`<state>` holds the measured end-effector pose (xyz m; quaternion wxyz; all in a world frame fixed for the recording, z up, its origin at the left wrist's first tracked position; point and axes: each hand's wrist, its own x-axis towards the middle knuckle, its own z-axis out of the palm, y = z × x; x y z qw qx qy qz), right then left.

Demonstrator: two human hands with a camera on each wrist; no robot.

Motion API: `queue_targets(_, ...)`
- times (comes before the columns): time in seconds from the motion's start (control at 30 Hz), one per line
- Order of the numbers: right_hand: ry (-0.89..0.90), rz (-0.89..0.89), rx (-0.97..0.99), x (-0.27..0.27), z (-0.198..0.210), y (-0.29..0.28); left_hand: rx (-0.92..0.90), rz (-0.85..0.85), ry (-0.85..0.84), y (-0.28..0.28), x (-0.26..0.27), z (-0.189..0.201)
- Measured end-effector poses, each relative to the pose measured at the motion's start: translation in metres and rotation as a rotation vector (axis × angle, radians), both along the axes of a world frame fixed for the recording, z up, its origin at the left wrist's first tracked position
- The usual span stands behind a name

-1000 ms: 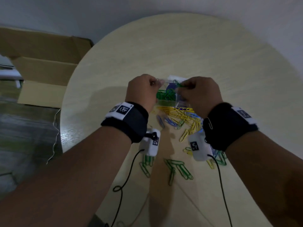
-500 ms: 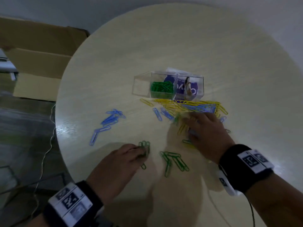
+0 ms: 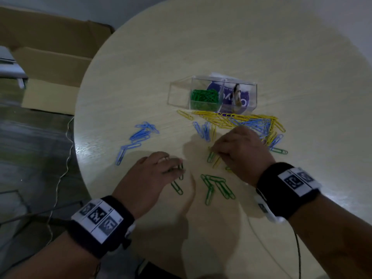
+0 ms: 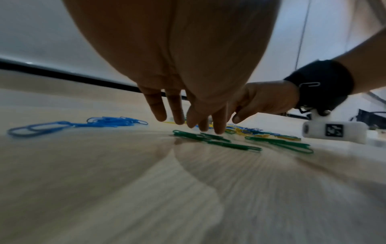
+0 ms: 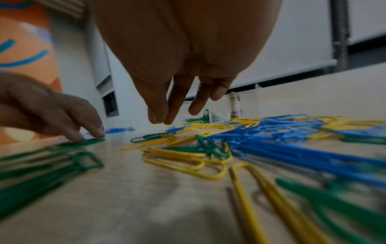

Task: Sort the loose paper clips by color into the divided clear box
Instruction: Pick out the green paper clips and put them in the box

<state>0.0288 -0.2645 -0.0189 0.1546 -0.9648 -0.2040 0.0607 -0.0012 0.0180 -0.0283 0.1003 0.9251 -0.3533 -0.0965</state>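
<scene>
Left hand (image 3: 155, 174), fingers (image 4: 219, 127) straight and apart, touches a green clip (image 3: 181, 171) lying lengthwise lower-centre, nearer than the right hand (image 3: 241, 152).

Green paper clips (image 3: 218, 187), blue paper clips (image 3: 142, 133), yellow paper clips (image 3: 221, 117); pale wood-grain table (image 3: 201, 47); black wristbands (image 3: 281, 186) with white coded tags.

Bare table (image 3: 221, 43) behind the clear box (image 3: 223, 95); clips (image 3: 241, 121) crowd its front.

Cardboard box (image 3: 50, 63), seemingly open, beside round table (image 3: 261, 47).
</scene>
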Motion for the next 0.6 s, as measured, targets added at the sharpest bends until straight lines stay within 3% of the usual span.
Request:
queue_targets(0.1, 0.069, 0.091, -0.146, 0.014, -0.009, 0.009, 0.003, 0.001, -0.018, 0.003, 0.006, 0.001)
queue_targets(0.17, 0.108, 0.099, -0.098, 0.02, -0.011, 0.012, -0.021, 0.018, -0.013, 0.009, 0.009, -0.003)
queue_targets(0.3, 0.096, -0.145, 0.166, 0.01, -0.009, 0.002, -0.109, 0.085, -0.011, 0.014, 0.011, -0.006)
queue_targets(0.6, 0.07, -0.341, 0.08, -0.004, -0.015, -0.001, -0.125, 0.109, 0.014, 0.015, 0.005, -0.015)
